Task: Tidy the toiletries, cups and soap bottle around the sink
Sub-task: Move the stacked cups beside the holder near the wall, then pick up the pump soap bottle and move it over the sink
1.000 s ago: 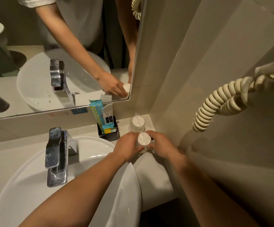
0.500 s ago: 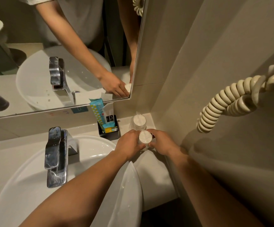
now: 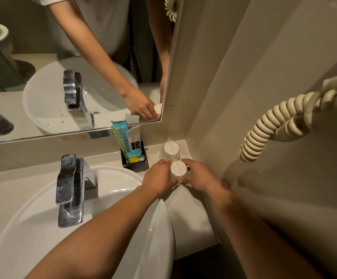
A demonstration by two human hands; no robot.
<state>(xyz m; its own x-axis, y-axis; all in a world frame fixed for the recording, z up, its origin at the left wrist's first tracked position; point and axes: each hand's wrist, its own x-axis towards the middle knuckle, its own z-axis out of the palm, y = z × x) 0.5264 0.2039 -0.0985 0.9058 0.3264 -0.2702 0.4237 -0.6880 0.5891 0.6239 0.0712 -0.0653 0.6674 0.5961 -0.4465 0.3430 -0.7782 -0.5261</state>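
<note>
Two clear cups with white paper lids stand in the counter's back right corner. The near cup (image 3: 177,168) sits between my left hand (image 3: 159,179) and my right hand (image 3: 197,175), both wrapped around its sides. The far cup (image 3: 171,148) stands just behind it against the wall, touched by neither hand. A small black holder (image 3: 138,165) with blue, white and yellow toiletry sachets stands to the left of the cups, beside the mirror's lower edge.
The white basin (image 3: 123,178) with its chrome tap (image 3: 69,188) fills the lower left. A mirror (image 3: 43,87) covers the back wall. A coiled cream cord (image 3: 274,123) hangs from the right wall above my right arm. The counter (image 3: 189,218) ends just behind my forearms.
The hands stay on the near cup in the same spot. The view has shifted slightly, nothing else moved.
</note>
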